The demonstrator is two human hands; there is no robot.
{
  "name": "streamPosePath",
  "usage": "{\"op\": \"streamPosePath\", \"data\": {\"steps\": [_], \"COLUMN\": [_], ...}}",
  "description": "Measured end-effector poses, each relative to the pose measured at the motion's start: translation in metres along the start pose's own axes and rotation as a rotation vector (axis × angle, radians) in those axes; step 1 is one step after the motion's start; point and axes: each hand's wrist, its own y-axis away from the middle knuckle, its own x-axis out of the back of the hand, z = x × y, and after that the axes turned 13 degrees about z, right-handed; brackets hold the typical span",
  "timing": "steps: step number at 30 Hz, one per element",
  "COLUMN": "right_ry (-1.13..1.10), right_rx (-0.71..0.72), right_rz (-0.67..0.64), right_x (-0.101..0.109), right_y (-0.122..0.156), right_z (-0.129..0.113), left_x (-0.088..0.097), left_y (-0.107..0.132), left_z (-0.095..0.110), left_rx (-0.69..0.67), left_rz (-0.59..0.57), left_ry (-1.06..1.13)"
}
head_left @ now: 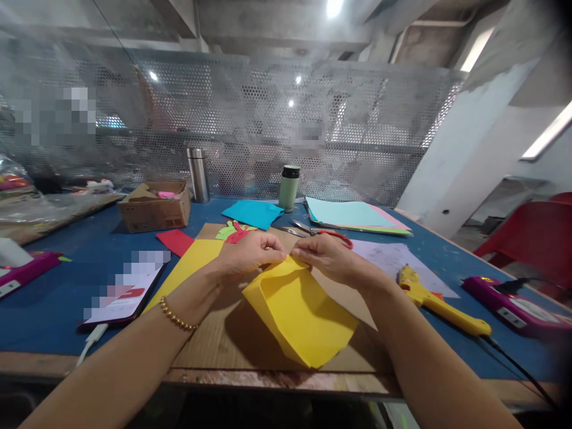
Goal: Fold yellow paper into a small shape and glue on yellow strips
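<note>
A folded piece of yellow paper (313, 310) hangs tilted above a sheet of cardboard (205, 339), its upper edge pinched between my two hands. My left hand (250, 255) has thumb and forefinger closed on the paper's top left. Close beside it, my right hand (328, 255) pinches the same edge from the right. Both sets of fingertips nearly meet, and the exact fold under them is hidden. Just beyond the hands lie red-handled scissors (337, 236) and small green and red paper cutouts (235, 231).
A phone (129, 289) on a cable lies at left, near a cardboard box (156, 205). Blue paper (252, 213), a green bottle (289, 187), a steel flask (198, 174) and stacked coloured sheets (357, 213) stand behind. At right are a yellow glue gun (442, 307) and purple power strip (518, 307).
</note>
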Motion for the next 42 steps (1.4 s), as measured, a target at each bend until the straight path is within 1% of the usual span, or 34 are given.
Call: {"op": "streamPosePath", "data": {"steps": [8, 16, 21, 23, 25, 28, 33, 37, 42], "right_ry": [-0.182, -0.093, 0.02, -0.007, -0.082, -0.17, -0.165, -0.173, -0.186], "right_rx": [-0.077, -0.042, -0.038, -0.035, -0.034, -0.044, -0.118, -0.148, -0.186], "right_rz": [0.003, 0.023, 0.024, 0.003, -0.019, 0.017, 0.086, 0.104, 0.091], "right_x": [0.001, 0.0, 0.003, 0.003, 0.003, 0.001, -0.004, -0.007, -0.006], "right_y": [0.001, 0.0, 0.0, 0.001, 0.001, 0.001, 0.0, -0.001, 0.0], "right_z": [0.005, 0.009, 0.009, 0.008, 0.006, 0.005, 0.004, 0.005, 0.003], "left_x": [0.001, 0.001, 0.001, 0.001, 0.001, 0.0, -0.001, -0.001, 0.0], "left_y": [-0.001, 0.0, 0.001, 0.002, 0.001, 0.0, 0.0, 0.0, -0.001], "left_z": [-0.001, 0.0, 0.001, 0.0, -0.001, -0.002, -0.001, -0.001, -0.003], "left_rx": [-0.006, -0.006, 0.011, 0.023, 0.023, 0.018, 0.039, 0.034, 0.011], "left_rz": [0.041, 0.018, 0.026, 0.035, 0.055, 0.056, 0.044, 0.044, 0.041], "left_ry": [-0.025, -0.002, -0.007, -0.007, 0.0, 0.04, 0.088, 0.098, 0.103]}}
